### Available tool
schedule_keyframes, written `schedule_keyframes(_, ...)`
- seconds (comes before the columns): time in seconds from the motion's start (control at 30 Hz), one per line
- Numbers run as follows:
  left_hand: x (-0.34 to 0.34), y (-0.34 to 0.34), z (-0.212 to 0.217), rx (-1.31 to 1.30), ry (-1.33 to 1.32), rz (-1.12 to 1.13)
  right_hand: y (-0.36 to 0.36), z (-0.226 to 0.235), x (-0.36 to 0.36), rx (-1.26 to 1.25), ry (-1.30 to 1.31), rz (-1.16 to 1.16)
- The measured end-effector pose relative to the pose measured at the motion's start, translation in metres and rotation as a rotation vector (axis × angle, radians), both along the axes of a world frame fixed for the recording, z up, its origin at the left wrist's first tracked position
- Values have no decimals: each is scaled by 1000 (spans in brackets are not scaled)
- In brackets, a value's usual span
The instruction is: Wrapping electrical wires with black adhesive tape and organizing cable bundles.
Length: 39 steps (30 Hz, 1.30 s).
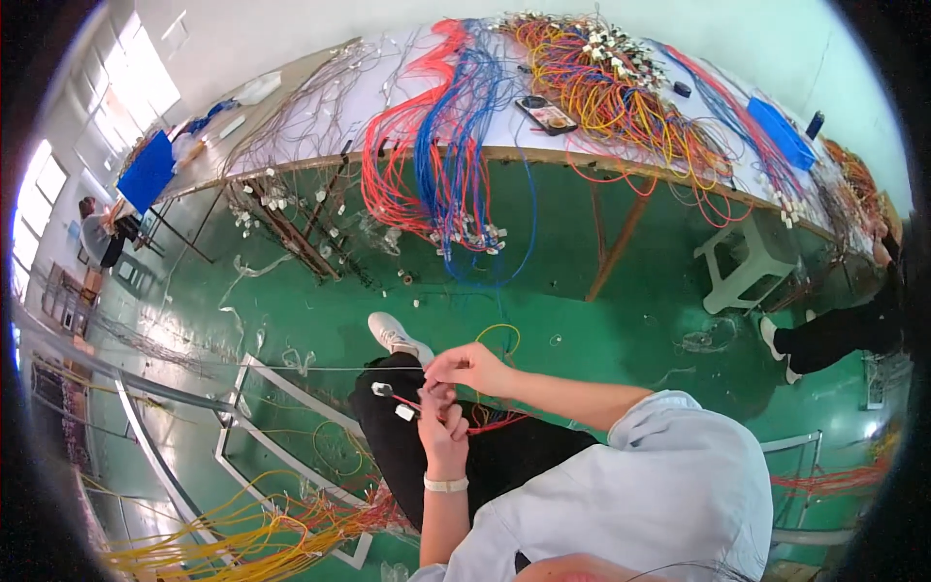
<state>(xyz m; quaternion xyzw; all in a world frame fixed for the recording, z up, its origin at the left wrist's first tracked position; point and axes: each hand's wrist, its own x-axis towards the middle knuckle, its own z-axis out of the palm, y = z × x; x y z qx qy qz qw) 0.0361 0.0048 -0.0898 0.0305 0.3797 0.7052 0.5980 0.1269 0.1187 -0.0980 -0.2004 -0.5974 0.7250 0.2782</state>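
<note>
Both hands' fingers pinch red wire (407, 401) | left hand (441, 427); right hand (468, 367) | white connector (382, 389) beyond fingertips

Green floor (601, 320); red wires (393, 160), blue wires (456, 136) and yellow wires (621, 97) drape the far white table (504, 121); yellow wires (223, 543) lie near left.
</note>
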Motion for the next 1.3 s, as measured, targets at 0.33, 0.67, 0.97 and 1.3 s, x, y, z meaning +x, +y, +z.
schedule_keyframes(0.33,12,18,-28,-23,-49,-115,8,-18,16,-364,136,7)
schedule_keyframes(0.67,1,7,-23,32,449,6,-21,19,7,715,-279,-392)
schedule_keyframes(0.97,3,13,-14,-63,249,97,-32,12,18,27,-188,-246)
schedule_keyframes(1.3,-8,3,1,36,493,112,-15,4,3,-417,-42,-137)
